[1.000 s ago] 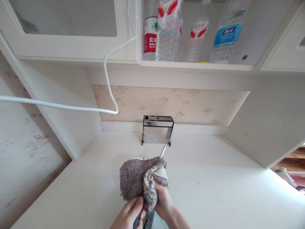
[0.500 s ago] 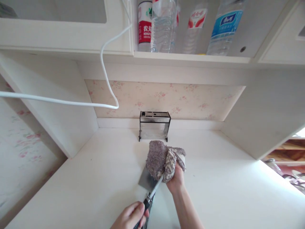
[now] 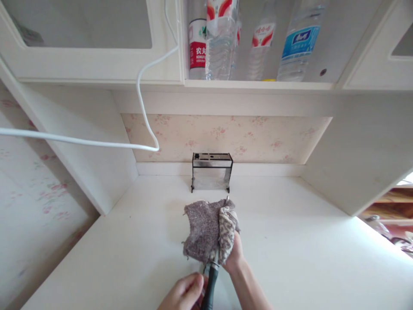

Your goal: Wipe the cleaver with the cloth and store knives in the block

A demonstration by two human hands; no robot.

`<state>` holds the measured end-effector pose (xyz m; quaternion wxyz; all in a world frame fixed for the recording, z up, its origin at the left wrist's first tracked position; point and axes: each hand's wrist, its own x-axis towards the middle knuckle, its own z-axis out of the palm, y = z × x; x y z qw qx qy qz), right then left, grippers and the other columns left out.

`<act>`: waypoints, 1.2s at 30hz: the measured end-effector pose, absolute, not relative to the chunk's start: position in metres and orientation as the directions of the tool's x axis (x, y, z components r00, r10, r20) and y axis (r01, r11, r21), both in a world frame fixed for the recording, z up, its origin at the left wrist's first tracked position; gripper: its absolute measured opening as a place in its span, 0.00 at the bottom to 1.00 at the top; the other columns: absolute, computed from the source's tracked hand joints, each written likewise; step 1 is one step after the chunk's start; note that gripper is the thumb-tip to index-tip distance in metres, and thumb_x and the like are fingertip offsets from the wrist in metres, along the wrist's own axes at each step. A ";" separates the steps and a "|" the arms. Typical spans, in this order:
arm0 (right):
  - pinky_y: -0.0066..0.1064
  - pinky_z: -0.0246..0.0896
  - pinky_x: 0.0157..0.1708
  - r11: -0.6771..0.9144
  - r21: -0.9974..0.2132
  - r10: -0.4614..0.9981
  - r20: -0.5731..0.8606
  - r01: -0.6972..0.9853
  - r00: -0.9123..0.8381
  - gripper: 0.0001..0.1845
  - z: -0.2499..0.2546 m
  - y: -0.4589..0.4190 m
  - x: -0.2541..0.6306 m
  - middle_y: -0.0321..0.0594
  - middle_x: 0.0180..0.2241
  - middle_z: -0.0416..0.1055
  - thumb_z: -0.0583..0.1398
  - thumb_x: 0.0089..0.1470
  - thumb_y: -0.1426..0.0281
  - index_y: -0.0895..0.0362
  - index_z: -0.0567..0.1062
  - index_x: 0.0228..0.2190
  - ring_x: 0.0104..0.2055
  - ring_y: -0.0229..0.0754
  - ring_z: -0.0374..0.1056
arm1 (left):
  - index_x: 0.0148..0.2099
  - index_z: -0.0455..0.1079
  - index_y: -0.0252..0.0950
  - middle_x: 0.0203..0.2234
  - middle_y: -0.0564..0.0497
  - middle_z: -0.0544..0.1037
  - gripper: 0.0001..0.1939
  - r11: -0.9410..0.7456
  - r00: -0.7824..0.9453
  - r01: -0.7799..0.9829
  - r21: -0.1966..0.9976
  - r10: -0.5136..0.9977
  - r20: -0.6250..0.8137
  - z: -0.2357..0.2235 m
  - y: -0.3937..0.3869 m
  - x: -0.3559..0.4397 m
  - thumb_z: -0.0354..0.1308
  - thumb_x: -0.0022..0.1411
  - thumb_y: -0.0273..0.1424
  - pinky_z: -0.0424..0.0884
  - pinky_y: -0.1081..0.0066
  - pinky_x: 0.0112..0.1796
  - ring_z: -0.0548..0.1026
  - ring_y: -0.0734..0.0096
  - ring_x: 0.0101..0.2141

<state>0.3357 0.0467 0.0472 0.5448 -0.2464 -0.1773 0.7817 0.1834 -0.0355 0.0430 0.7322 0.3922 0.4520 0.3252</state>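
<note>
Though in cloth, rod lengthwise forward.

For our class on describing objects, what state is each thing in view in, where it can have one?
Grey-brown fluffy cloth, bunched around the tool in the right hand.
Black-handled metal tool, shaft partly covered.
Black-framed, steel-topped stand, upright, nothing sticking out.
Clear plastic bottles with red-and-white or blue labels, standing.
White cable, bent, unstretched.
White cabinet door with grey panel, shut.
</note>
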 end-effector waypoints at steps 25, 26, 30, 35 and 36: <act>0.31 0.64 0.41 -0.035 -0.989 0.940 -0.082 0.147 -0.331 0.24 0.105 -0.021 0.294 0.41 0.43 0.68 0.56 0.56 0.52 0.53 0.67 0.48 0.39 0.39 0.68 | 0.35 0.75 0.37 0.30 0.51 0.81 0.20 0.145 -0.096 -0.805 0.575 0.925 -0.368 0.053 -0.046 0.149 0.72 0.37 0.37 0.73 0.68 0.38 0.77 0.63 0.35; 0.30 0.66 0.36 -0.109 -0.989 0.896 -0.140 0.097 -0.422 0.25 0.104 -0.033 0.295 0.40 0.44 0.67 0.55 0.56 0.51 0.52 0.64 0.49 0.36 0.37 0.69 | 0.34 0.75 0.37 0.30 0.52 0.81 0.20 0.119 -0.110 -0.808 0.578 0.932 -0.346 0.055 -0.046 0.145 0.72 0.36 0.37 0.74 0.69 0.36 0.77 0.64 0.33; 0.20 0.50 0.13 -0.296 -0.954 0.734 -0.265 0.056 -0.625 0.25 0.091 -0.070 0.287 0.30 0.23 0.65 0.49 0.58 0.47 0.56 0.64 0.43 0.14 0.29 0.57 | 0.30 0.74 0.38 0.21 0.57 0.77 0.19 -0.011 -0.199 -0.789 0.614 0.950 -0.239 0.062 -0.044 0.138 0.72 0.36 0.41 0.72 0.74 0.27 0.73 0.74 0.22; 0.20 0.40 0.12 -0.331 -0.938 0.754 -0.329 0.104 -0.568 0.26 0.078 -0.080 0.291 0.26 0.16 0.57 0.48 0.58 0.47 0.58 0.67 0.36 0.12 0.28 0.46 | 0.33 0.73 0.39 0.26 0.57 0.78 0.18 -0.094 -0.292 -0.769 0.632 0.931 -0.217 0.073 -0.035 0.134 0.71 0.39 0.38 0.71 0.76 0.26 0.74 0.75 0.24; 0.21 0.40 0.13 -0.329 -0.937 0.737 -0.334 0.120 -0.587 0.27 0.076 -0.081 0.297 0.27 0.15 0.57 0.48 0.58 0.47 0.58 0.68 0.37 0.13 0.28 0.47 | 0.35 0.72 0.40 0.30 0.57 0.79 0.18 -0.135 -0.337 -0.767 0.628 0.917 -0.215 0.076 -0.032 0.129 0.71 0.39 0.37 0.72 0.76 0.28 0.75 0.75 0.28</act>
